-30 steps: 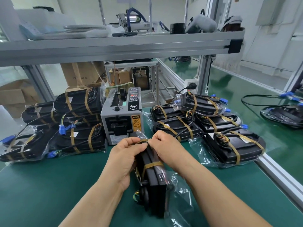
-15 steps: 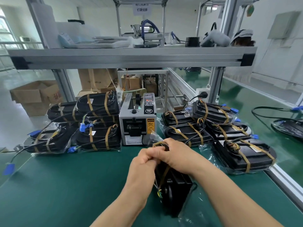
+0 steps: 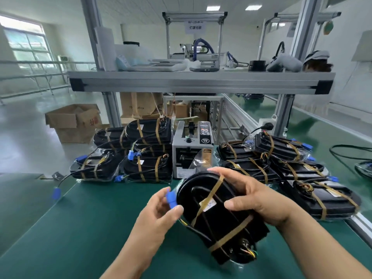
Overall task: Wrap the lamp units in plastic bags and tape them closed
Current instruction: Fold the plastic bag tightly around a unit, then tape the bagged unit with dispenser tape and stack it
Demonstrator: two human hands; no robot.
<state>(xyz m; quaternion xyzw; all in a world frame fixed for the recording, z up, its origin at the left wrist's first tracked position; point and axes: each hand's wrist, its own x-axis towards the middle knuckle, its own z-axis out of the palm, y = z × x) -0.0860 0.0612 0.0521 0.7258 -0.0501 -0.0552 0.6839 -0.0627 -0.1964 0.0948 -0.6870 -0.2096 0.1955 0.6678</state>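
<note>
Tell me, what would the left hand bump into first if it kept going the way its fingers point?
The blue connector, right between thumb and fingers of the left hand, perhaps already touching; behind it, the taped lamp unit the right hand grips.

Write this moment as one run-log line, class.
right hand: grips lamp unit, bagged, taped | left hand: pinches blue connector | unit: tilted | tape dispenser: behind, untouched

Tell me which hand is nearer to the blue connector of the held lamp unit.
Left. The left hand pinches the blue connector; the right hand grips the lamp unit further right, apart from the connector.
</note>
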